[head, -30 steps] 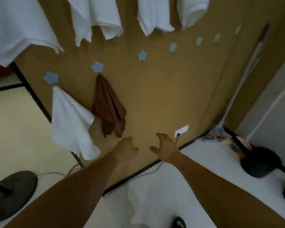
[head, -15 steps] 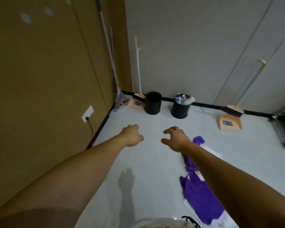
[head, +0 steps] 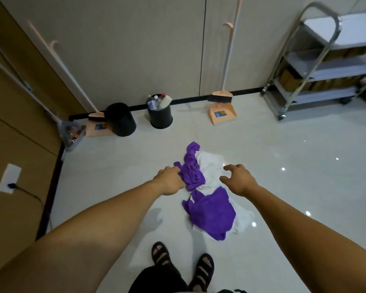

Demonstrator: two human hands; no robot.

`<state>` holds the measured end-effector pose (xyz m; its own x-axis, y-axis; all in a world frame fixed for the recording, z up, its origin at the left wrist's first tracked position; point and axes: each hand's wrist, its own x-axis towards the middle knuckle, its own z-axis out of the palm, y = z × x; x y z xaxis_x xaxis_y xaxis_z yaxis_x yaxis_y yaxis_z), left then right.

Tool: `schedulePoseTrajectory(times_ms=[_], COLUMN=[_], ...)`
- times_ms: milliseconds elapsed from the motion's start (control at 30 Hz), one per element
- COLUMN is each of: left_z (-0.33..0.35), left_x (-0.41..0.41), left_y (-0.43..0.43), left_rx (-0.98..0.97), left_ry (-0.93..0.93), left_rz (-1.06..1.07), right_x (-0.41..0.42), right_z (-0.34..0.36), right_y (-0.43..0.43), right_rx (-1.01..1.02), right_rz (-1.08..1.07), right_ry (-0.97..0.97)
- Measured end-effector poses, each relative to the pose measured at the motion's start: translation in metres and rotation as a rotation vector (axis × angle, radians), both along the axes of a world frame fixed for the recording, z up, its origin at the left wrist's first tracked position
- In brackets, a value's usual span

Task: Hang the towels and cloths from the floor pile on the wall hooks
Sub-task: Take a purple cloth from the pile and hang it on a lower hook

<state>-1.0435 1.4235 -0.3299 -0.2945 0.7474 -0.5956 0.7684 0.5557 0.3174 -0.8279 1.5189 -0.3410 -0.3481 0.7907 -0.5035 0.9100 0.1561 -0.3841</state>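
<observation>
Left hand (head: 170, 182) curled at edge of purple cloth (head: 191, 172), grip itself not visible, cannot tell. Right hand (head: 239, 179) empty, fingers spread above white towel (head: 210, 166). Pile of purple and white cloths on pale floor (head: 283, 197), ahead of sandalled feet.

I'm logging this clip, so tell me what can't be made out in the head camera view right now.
- Left hand: its fingertips meet the purple cloth, but whether they grip it is unclear.
- Pile count: the white towel lies partly under purple cloths, so the number of pieces is hidden.
- Dustpan label: too small to read.
- Cart: cut off by the right edge.
- Wall hooks: outside the frame.
</observation>
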Motion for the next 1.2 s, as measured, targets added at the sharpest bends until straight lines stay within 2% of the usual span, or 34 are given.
schedulePoseTrajectory(times_ms=[200,333,633,867,1033,1133,1200], left_z=[-0.070,-0.144,-0.405,-0.590,-0.646,-0.650,-0.640], left_x=[0.025,0.034,0.030,0.024,0.014,0.009,0.010], left_y=[0.054,0.086,0.120,0.104,0.080,0.072,0.070], left_rx=[-0.035,-0.041,-0.142,-0.135,-0.128,-0.125,-0.138], left_ry=[-0.114,-0.155,-0.163,-0.186,-0.203,-0.213,-0.225], left_rz=[-0.086,-0.114,-0.052,0.016,0.064,0.100,0.110], right_x=[0.041,0.041,0.009,-0.011,-0.026,-0.027,-0.027], right_z=[-0.058,-0.128,-0.413,-0.609,-0.680,-0.683,-0.667], right_y=[0.030,0.049,0.078,0.100,0.103,0.099,0.093], right_rx=[-0.107,-0.155,-0.275,-0.171,-0.087,-0.033,-0.028], right_rz=[-0.156,-0.210,-0.059,0.095,0.213,0.244,0.248], right_ry=[-0.038,-0.054,-0.142,-0.159,-0.253,-0.313,-0.275])
